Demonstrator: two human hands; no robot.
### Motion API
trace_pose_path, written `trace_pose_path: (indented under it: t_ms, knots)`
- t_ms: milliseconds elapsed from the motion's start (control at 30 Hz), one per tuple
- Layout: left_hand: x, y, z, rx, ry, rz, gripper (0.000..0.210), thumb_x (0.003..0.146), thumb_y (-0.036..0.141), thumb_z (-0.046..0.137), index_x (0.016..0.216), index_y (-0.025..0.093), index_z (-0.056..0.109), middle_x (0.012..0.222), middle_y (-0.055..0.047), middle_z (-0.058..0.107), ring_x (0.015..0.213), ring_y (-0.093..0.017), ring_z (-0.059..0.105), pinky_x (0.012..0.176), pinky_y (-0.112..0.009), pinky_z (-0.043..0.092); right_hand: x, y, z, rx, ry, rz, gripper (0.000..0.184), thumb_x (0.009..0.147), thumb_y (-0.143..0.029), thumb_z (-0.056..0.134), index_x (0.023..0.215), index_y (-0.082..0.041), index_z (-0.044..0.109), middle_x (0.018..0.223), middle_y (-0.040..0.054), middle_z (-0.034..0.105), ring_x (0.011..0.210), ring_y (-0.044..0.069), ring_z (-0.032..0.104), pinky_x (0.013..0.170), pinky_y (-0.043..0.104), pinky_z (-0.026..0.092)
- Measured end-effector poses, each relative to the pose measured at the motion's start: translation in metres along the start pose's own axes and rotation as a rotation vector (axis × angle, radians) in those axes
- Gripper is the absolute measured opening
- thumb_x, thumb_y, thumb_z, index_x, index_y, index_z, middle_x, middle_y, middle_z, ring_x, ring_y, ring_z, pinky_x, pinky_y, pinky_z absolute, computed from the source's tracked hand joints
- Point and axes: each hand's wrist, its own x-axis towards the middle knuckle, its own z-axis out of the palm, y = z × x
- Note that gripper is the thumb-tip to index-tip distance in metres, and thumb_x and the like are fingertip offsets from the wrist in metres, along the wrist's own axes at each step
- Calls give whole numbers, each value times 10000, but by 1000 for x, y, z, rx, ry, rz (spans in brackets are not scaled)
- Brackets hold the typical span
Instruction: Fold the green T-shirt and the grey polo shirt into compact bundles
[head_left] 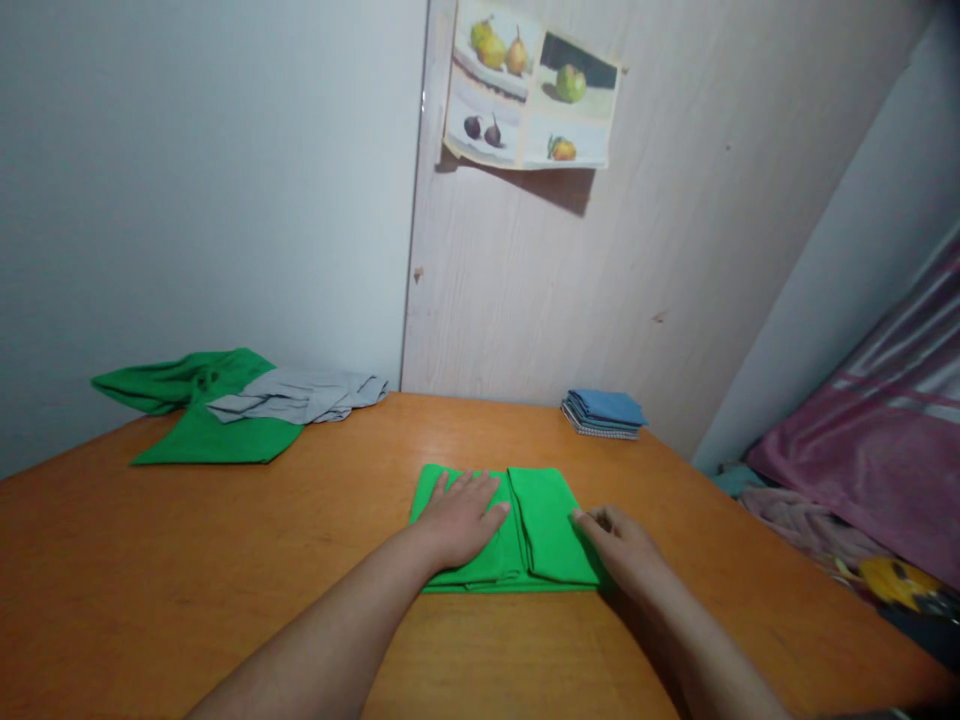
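Observation:
A bright green cloth (553,522) lies folded in layers on the wooden table in front of me, with a folded flap on its right part. My left hand (461,518) rests flat on the cloth's left half, fingers spread. At the cloth's right edge, the fingers of my right hand (621,542) are curled and pinch the fabric there. The undersides of those fingers are partly hidden.
On the orange-brown table (247,560), a loose green cloth (217,440) lies at the back left, under a crumpled grey cloth (307,395). A stack of folded cloths (604,412), blue on top, sits at the back right. Beyond the right edge hangs pink fabric (862,450).

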Motion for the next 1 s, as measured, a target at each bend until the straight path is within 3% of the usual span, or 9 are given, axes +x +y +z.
trace_pose_path:
  t_ms: [133, 233, 367, 467, 600, 767, 1000]
  knots:
    - [3, -4, -2, -83, 87, 13, 546, 998, 455, 306, 1467, 223, 460, 1549, -62, 455, 1446, -261, 376, 1217, -558, 165, -10, -2, 2, -54, -62, 60, 516, 831, -732, 484, 715, -232, 540, 709, 44, 657, 669, 200, 595, 581, 293, 385]
    - [4, -7, -6, -145, 172, 38, 477, 934, 333, 418, 1379, 220, 548, 1442, -56, 577, 1333, -232, 514, 1183, -432, 308, -9, -4, 4, -25, -66, 66, 425, 803, -649, 560, 708, -237, 516, 680, 20, 619, 651, 188, 564, 574, 287, 360]
    - [5, -15, -8, -254, 205, 110, 430, 887, 271, 475, 1282, 212, 635, 1343, -36, 655, 1239, -201, 587, 1077, -303, 425, -3, -4, 13, 198, -53, 36, 290, 757, -493, 598, 691, -239, 473, 627, -26, 530, 602, 148, 489, 565, 270, 346]
    - [6, -21, -7, -268, 163, 148, 395, 875, 298, 526, 1228, 211, 681, 1287, -42, 691, 1194, -224, 615, 1048, -324, 441, -1, -6, 16, 329, -5, 29, 261, 709, -444, 618, 672, -237, 465, 603, -43, 487, 587, 133, 446, 550, 262, 320]
    - [6, -24, -6, -188, 133, 198, 361, 883, 364, 569, 1195, 242, 703, 1262, -39, 704, 1181, -248, 616, 1051, -357, 423, -6, -13, 14, 405, 71, 57, 313, 704, -513, 610, 648, -237, 474, 578, -46, 458, 568, 134, 427, 525, 262, 307]
    - [1, -22, -7, -104, 112, 215, 421, 900, 469, 564, 1231, 237, 681, 1288, -62, 684, 1224, -284, 581, 1082, -413, 372, -17, -26, 11, 540, 7, 14, 281, 692, -448, 667, 821, -218, 568, 727, 6, 637, 683, 185, 588, 604, 284, 446]
    - [1, -19, -9, -100, 76, 214, 438, 915, 522, 541, 1226, 244, 675, 1303, -69, 671, 1241, -302, 561, 1098, -454, 331, -19, -45, 4, 351, 142, -84, 402, 705, -386, 625, 1062, -207, 587, 928, 68, 719, 817, 251, 677, 697, 343, 508]
